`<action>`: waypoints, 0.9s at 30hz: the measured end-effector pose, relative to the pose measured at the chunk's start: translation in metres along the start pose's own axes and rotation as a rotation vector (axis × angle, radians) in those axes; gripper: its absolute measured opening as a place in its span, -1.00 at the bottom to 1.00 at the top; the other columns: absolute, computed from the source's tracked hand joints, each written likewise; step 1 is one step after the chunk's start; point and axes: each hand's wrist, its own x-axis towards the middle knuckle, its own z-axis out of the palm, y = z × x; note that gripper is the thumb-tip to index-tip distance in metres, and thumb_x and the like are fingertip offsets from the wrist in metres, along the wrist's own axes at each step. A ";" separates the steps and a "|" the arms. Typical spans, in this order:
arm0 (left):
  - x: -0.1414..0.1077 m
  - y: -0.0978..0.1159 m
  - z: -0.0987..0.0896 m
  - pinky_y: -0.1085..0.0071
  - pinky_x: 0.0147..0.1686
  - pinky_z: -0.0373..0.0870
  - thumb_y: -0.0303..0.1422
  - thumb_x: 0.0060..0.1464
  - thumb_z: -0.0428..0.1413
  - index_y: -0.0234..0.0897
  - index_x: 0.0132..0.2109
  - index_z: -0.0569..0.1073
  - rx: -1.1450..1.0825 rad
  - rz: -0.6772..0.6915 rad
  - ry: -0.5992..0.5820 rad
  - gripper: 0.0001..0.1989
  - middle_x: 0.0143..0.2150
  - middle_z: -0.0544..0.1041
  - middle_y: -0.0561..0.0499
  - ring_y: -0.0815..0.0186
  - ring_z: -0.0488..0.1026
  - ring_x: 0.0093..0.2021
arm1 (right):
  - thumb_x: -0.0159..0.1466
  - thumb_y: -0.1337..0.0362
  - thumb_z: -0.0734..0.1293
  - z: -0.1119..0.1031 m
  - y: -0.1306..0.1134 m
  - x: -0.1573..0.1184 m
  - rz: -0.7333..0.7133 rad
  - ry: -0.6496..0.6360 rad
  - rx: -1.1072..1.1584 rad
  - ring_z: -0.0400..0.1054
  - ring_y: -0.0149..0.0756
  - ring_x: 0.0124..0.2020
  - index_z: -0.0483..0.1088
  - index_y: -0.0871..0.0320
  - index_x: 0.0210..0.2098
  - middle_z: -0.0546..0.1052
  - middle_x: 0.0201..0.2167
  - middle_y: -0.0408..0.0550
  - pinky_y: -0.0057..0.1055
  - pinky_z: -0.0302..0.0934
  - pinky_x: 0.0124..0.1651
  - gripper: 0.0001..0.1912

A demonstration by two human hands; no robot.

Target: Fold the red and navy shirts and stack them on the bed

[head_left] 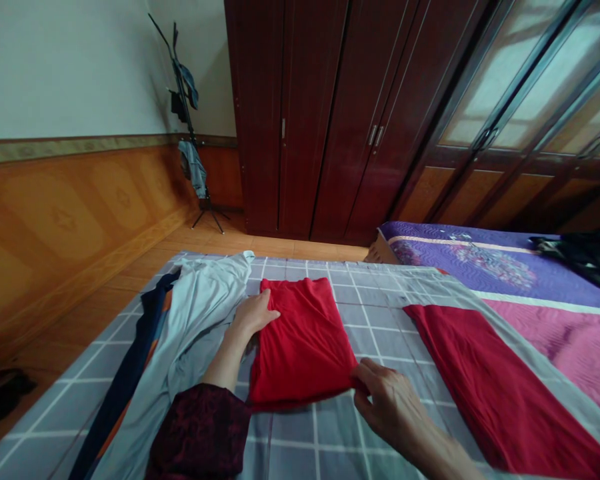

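While the folded red cloth (303, 340) is lying on a grey checked blanket (370, 320), the left hand (253, 315) is pressing open on its far left corner, the right hand (387, 407) is pinching its near right corner between thumb and fingers, and a pale grey garment (200, 313) is sprawling just left.

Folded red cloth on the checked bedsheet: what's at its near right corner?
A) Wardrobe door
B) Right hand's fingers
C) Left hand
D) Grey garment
B. The fingers of the right hand are at the near right corner of the folded red cloth, while the left hand lies at its far left edge.
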 end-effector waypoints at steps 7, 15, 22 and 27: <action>-0.015 0.041 -0.001 0.24 0.10 0.23 -0.21 0.15 0.02 -0.36 0.16 0.29 0.005 0.199 0.082 -0.52 0.15 0.37 -0.27 0.05 0.29 0.18 | 0.18 0.26 0.26 -0.013 0.034 0.004 0.088 -0.103 0.375 0.40 -0.33 -0.45 0.46 0.09 -0.29 0.52 -0.40 -0.12 -0.42 0.20 -0.38 -0.84; -0.008 0.057 0.069 -0.03 0.25 -0.06 -0.05 0.18 -0.03 -0.54 0.32 0.05 0.066 0.225 0.159 -0.24 0.35 -0.01 -0.41 -0.09 -0.08 0.35 | 0.25 0.24 0.21 0.036 0.090 0.133 0.251 0.321 0.350 0.37 -0.22 -0.11 0.41 0.16 -0.06 0.44 -0.10 0.06 -0.29 0.25 -0.08 -0.69; -0.005 0.052 0.073 0.00 0.26 -0.05 -0.02 0.19 -0.10 -0.53 0.32 0.06 0.105 0.239 0.166 -0.25 0.34 0.02 -0.38 -0.06 -0.04 0.34 | 0.19 0.32 0.26 0.051 0.102 0.173 0.188 0.311 0.317 0.27 -0.22 0.05 0.49 0.17 -0.20 0.41 -0.04 0.04 -0.30 0.10 0.14 -0.77; -0.003 0.051 0.078 0.00 0.25 -0.02 -0.02 0.19 -0.10 -0.47 0.31 0.09 0.122 0.246 0.193 -0.28 0.34 0.07 -0.33 -0.04 -0.01 0.34 | 0.08 0.39 0.31 0.053 0.106 0.174 0.110 0.238 0.316 0.22 -0.18 0.09 0.48 0.16 -0.15 0.37 0.05 0.04 -0.26 0.07 0.15 -0.68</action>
